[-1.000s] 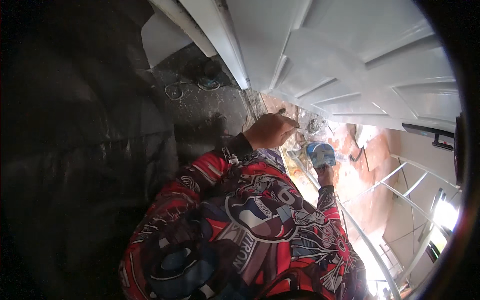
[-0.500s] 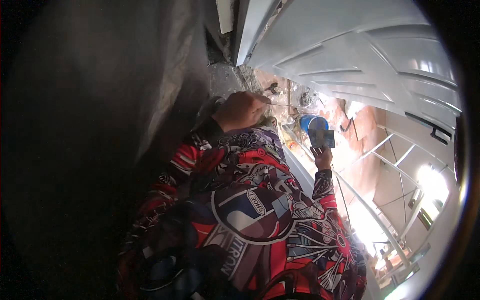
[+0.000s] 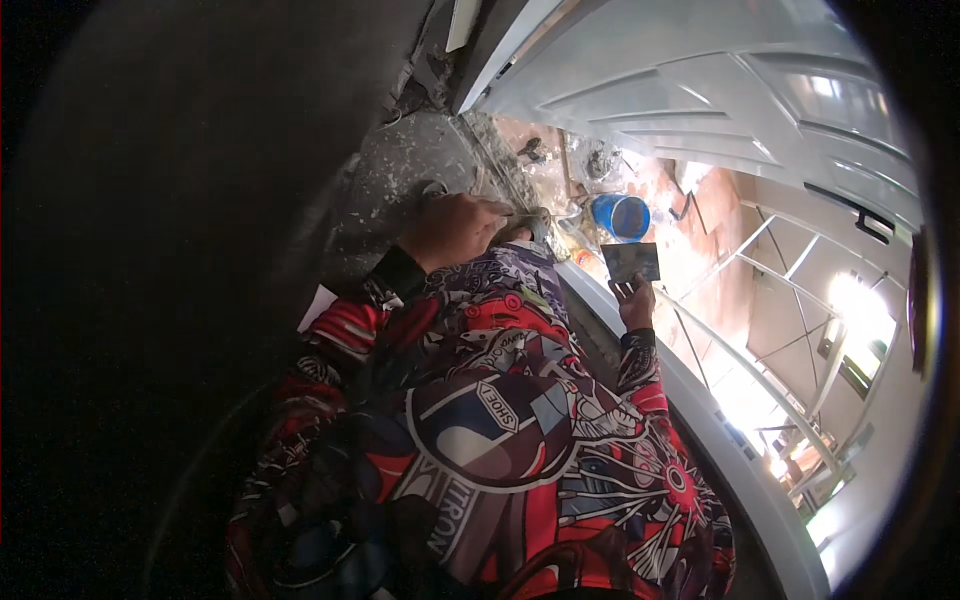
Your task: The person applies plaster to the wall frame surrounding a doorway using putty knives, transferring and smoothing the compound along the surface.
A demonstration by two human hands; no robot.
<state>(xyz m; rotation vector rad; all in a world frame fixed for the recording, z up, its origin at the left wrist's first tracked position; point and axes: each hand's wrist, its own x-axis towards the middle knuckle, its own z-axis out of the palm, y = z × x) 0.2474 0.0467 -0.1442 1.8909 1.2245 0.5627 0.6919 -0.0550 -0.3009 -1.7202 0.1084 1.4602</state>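
My left hand [image 3: 455, 230] is closed, its fingers pinched around a thin tool [image 3: 522, 214] that points right and looks like a narrow line from here. What kind of tool it is cannot be made out. My right hand [image 3: 634, 303] grips the lower edge of a flat, dark grey rectangular plate [image 3: 631, 262], held up with its broad face showing. Just beyond the plate is a blue bucket [image 3: 620, 217], its open mouth facing partly toward me.
A white panelled door [image 3: 690, 110] with a black handle spans the upper right. The white frame [image 3: 735, 440] runs along my right side. Beyond it is a pale metal scaffold [image 3: 790, 275]. The grey floor [image 3: 420, 165] ahead is splattered. A dark surface [image 3: 180, 250] fills the left.
The view has shifted, showing more splattered floor. My right hand and the plate have come back from the bucket, which the plate partly covered before. My left hand keeps its grip, slightly farther left in view.
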